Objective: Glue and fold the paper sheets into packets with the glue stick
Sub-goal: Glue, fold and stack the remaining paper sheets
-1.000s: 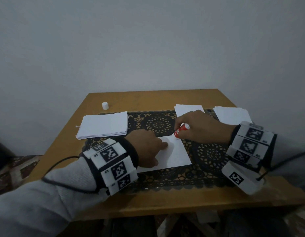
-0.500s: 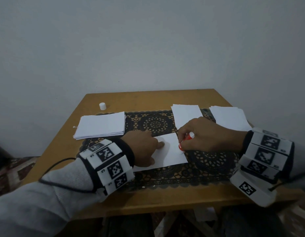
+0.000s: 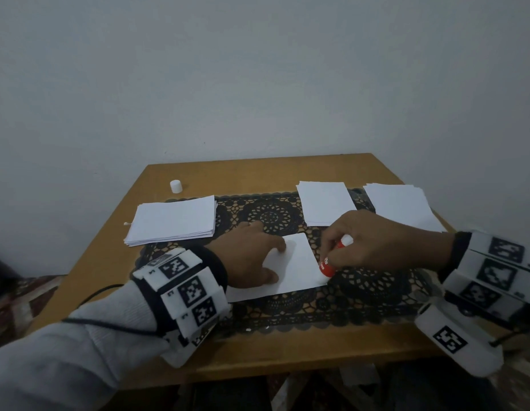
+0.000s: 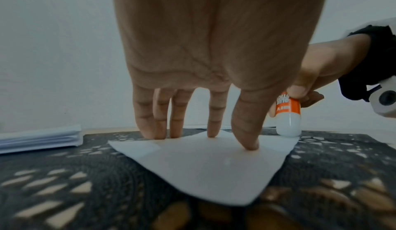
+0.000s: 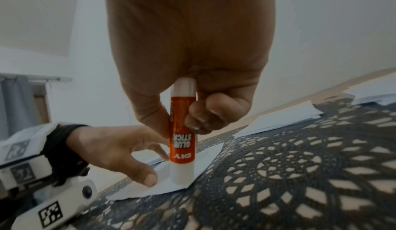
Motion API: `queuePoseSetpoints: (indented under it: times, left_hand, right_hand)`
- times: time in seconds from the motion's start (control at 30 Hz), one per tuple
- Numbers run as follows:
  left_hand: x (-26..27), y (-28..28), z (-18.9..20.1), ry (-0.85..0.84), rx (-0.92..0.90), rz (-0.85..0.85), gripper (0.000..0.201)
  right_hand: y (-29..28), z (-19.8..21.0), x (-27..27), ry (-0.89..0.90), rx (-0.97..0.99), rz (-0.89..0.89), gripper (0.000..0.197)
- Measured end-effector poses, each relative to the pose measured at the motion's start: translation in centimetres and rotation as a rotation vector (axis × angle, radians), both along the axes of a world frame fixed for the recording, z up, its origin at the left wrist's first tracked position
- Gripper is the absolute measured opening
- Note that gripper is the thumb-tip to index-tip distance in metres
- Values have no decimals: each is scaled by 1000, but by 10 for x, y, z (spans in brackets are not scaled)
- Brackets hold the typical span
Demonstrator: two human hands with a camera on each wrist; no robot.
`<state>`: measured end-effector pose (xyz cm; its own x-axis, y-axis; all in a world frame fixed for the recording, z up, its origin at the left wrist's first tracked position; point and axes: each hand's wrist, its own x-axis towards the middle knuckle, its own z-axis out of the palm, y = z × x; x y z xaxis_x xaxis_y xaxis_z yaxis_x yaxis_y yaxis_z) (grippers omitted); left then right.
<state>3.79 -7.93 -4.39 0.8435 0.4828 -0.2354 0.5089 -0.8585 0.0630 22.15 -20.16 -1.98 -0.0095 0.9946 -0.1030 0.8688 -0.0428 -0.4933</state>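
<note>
On white paper sheet point(image 3: 296, 264), upright orange-and-white glue stick point(image 5: 182, 142), tip seemingly touching.

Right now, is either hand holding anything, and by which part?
The right hand pinches the glue stick around its upper barrel. The left hand holds nothing; its straight fingers press the paper sheet.

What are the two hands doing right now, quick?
Left hand: open, straight fingers pressing the paper sheet flat.
Right hand: closed around the glue stick, its tip down on the sheet's edge.
</note>
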Motion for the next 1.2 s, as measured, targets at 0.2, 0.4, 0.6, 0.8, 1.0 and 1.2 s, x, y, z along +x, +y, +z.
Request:
queuePoseSetpoints:
  times: [0.2,0.4,0.6,0.8,1.0,1.2]
  left_hand:
    - [8,11,6,9,-36,61,83]
    - [12,19,9,60,-133,86,78]
    - [15,23,12,-30,-169,76,48]
    - [3,28,23,-292,-275,91,47]
    - [-5,24,31,-427,-369,67,47]
    - [-11,23,16,-405,-288,302,44]
  right_hand:
    - [0,10,14,63,151,-81,9]
    - [1,13,22,51,199,-121,8]
    - [-1,9,24,78,205,-113,9]
    - [-1,11,26,53,221,-121,9]
    - [4,20,25,41,254,-122,8]
    - [20,14,18,-35,221,-150,13]
